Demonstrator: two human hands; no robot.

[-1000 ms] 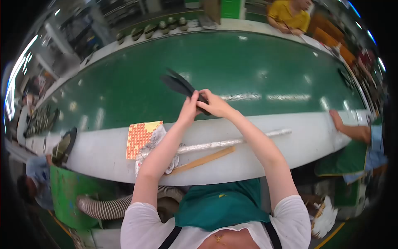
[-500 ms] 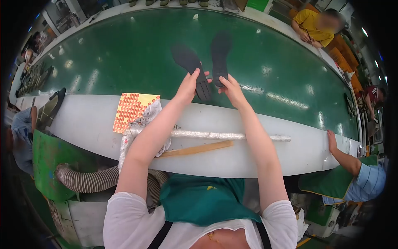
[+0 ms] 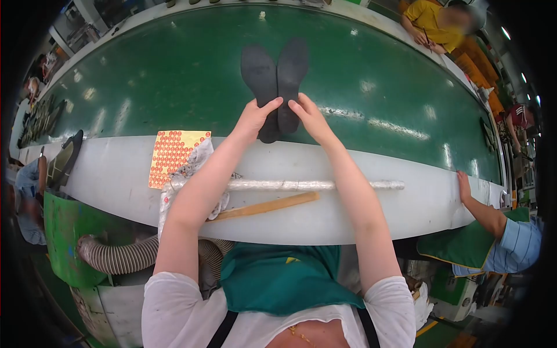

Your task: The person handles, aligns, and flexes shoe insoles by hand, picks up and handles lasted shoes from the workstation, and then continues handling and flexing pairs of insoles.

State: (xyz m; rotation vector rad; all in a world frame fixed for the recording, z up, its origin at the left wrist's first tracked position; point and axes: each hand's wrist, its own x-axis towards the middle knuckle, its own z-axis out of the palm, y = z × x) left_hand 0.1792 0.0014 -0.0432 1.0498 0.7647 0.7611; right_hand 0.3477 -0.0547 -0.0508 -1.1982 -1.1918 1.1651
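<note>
I hold two dark grey shoe insoles side by side over the green work surface (image 3: 191,75), toes pointing away from me. My left hand (image 3: 255,118) is closed round the heel half of the left insole (image 3: 259,69), its thumb on top. My right hand (image 3: 311,118) grips the right insole (image 3: 293,66) the same way. The insoles touch or overlap along their inner edges near the thumbs, and their toe ends spread apart. Smooth faces are turned up to me. Most of the fingers are hidden underneath.
A sheet of red round stickers (image 3: 168,156) lies by a crumpled cloth (image 3: 200,155) on the white ledge (image 3: 278,217). A plastic-wrapped bar (image 3: 278,185) and a tan strip (image 3: 272,204) are nearer. Shoes (image 3: 43,119) stand left. A co-worker's hand (image 3: 463,184) rests right; another person (image 3: 435,26) sits across.
Both insoles have come together from apart. They have been turned from their patterned heel side to a smooth side, and both thumbs now press on them near the middle.
</note>
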